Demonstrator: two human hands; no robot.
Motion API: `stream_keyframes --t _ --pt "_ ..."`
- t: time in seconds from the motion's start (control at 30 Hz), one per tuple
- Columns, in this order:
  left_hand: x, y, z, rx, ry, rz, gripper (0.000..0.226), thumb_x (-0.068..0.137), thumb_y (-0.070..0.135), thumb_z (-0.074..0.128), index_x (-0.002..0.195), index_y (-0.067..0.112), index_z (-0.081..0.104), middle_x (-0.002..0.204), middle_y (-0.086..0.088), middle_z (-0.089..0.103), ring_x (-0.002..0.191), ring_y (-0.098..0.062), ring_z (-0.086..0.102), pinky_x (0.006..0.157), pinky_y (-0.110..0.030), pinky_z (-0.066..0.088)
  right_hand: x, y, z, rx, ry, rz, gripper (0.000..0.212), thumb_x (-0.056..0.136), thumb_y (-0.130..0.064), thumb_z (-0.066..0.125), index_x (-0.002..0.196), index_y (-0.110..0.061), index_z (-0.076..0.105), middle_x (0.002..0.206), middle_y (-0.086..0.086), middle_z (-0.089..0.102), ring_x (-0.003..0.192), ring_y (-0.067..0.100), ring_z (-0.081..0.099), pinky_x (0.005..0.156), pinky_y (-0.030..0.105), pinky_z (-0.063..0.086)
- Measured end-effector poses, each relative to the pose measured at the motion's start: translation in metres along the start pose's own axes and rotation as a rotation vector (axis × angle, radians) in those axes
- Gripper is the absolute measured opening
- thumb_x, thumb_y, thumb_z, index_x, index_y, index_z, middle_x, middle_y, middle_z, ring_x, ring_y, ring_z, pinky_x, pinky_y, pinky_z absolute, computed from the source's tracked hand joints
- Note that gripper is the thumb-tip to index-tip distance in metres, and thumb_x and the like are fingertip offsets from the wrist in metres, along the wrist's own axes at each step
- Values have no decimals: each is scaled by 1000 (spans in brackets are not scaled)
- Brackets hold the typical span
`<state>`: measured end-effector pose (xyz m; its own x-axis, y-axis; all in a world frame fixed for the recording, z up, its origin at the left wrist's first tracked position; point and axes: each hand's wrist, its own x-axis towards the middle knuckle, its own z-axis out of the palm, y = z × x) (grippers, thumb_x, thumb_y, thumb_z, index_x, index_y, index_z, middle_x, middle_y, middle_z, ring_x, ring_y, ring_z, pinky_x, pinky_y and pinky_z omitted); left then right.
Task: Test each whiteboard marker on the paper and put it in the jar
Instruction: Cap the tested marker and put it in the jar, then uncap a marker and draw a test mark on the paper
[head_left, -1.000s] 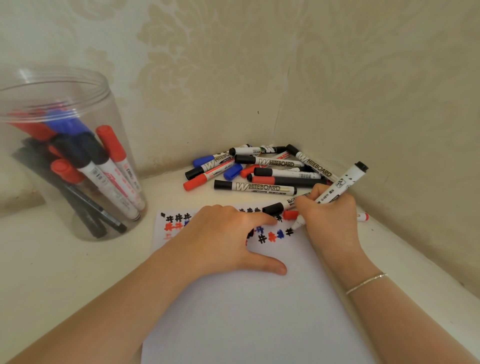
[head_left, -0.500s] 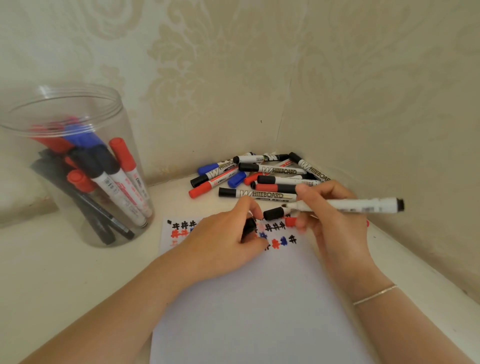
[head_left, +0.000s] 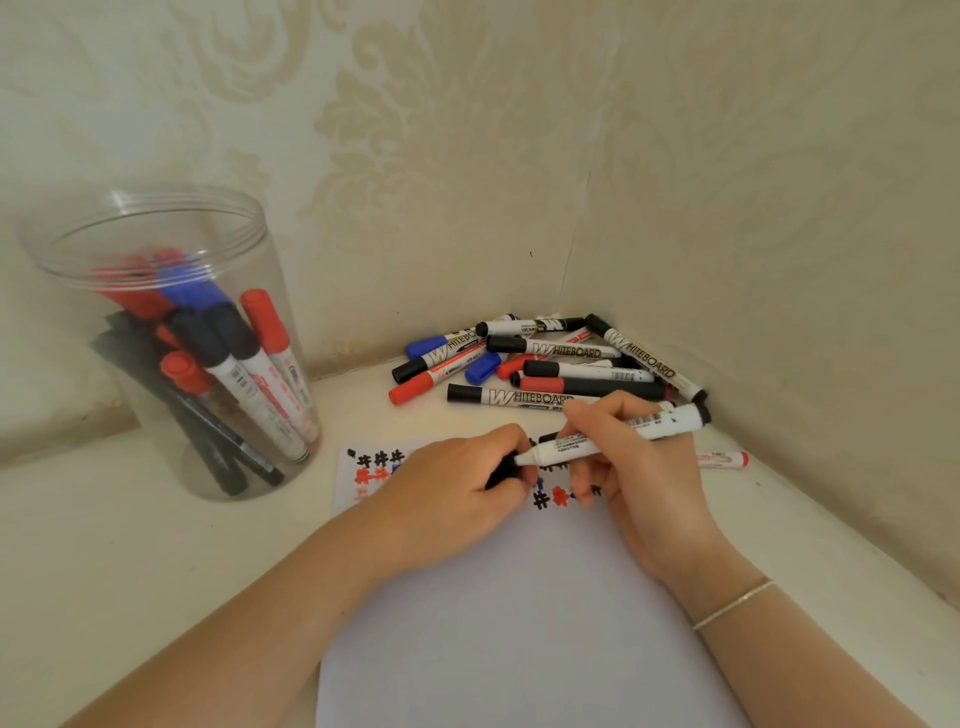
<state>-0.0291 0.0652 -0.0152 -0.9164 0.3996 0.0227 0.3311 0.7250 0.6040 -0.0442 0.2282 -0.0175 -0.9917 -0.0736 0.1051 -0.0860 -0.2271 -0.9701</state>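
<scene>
the right hand (head_left: 631, 457) grips a white-barrelled marker (head_left: 613, 436) lying almost level over the top of the paper (head_left: 519, 613), its tip end pointing left into the black cap (head_left: 501, 474) that the left hand (head_left: 457, 483) pinches in curled fingers. the step looks like recapping after the test. to do it well, line cap and tip along one axis, keep the barrel steady and push straight until the cap seats, so no ink smears the fingers or the marks already drawn. then the marker goes across to the clear jar (head_left: 62, 312), standing well to the left on the worktop (head_left: 130, 561). untested markers (head_left: 550, 364) lie heaped in the corner behind.
</scene>
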Motion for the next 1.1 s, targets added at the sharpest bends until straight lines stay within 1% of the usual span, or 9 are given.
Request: stream_keyframes --t 0.1,0.2,0.33,0.47,0.6,0.8,0.9,1.0,1.1 --pt "-2 0 1 35 10 31 7 97 33 44 91 33 48 74 8 57 68 -6 52 62 -26 41 -1 0 -1 -48 -104 4 23 73 -19 72 73 3 67 64 24 66 45 24 57 47 31 48" --pt "-4 0 0 -51 47 46 11 96 29 46 85 34 47 71 10 56 66 -6 51 62 -26 40 -1 -4 -2 116 -164 80 45 83 -33 57 85 11 68 80 33 67 55 30 63 52 32 53" --pt "-4 0 1 -163 147 17 22 95 19 46 78 32 53 55 20 49 53 -2 44 50 -17 29 2 -6 -1 70 107 -40 4 87 -10 59 87 -6 57 62 14 61 41 24 53 41 28 44" --pt "-2 2 3 -354 265 -54 36 97 41 42 73 22 62 57 7 54 54 -6 48 55 -24 36 3 -3 8 -197 194 -128 21 89 -5 61 77 -7 44 51 17 52 35 21 52 39 28 43" --pt "2 5 3 -211 506 -158 66 92 53 32 58 3 59 50 -8 56 48 -15 51 51 -25 38 -1 -6 20 -260 139 -114 25 88 -15 64 71 -6 47 47 12 53 28 20 44 32 21 33" --pt "0 12 -12 -193 626 -156 54 96 41 44 48 17 49 41 2 45 41 -15 44 43 -22 32 2 -23 33 -274 108 -43 26 89 -19 64 74 0 54 47 13 51 27 14 34 32 17 28" --pt "-6 27 -47 -82 736 -45 21 94 36 53 79 22 59 54 6 58 48 -12 54 44 -23 42 22 -36 50 -95 59 33 19 92 -17 59 79 -4 53 52 11 50 31 12 31 35 19 23" --pt "-19 43 -89 -75 956 41 15 87 29 66 94 22 55 74 10 66 66 0 62 59 -12 48 43 -52 82 43 -73 143 27 94 -32 55 83 -7 52 58 8 51 35 13 35 39 23 28" --pt "-40 57 -125 -7 1232 229 14 87 19 69 94 14 58 79 11 65 71 -2 64 67 -13 50 61 -59 110 -224 -122 146 36 98 -43 43 92 -9 55 68 7 59 41 18 50 42 27 42"
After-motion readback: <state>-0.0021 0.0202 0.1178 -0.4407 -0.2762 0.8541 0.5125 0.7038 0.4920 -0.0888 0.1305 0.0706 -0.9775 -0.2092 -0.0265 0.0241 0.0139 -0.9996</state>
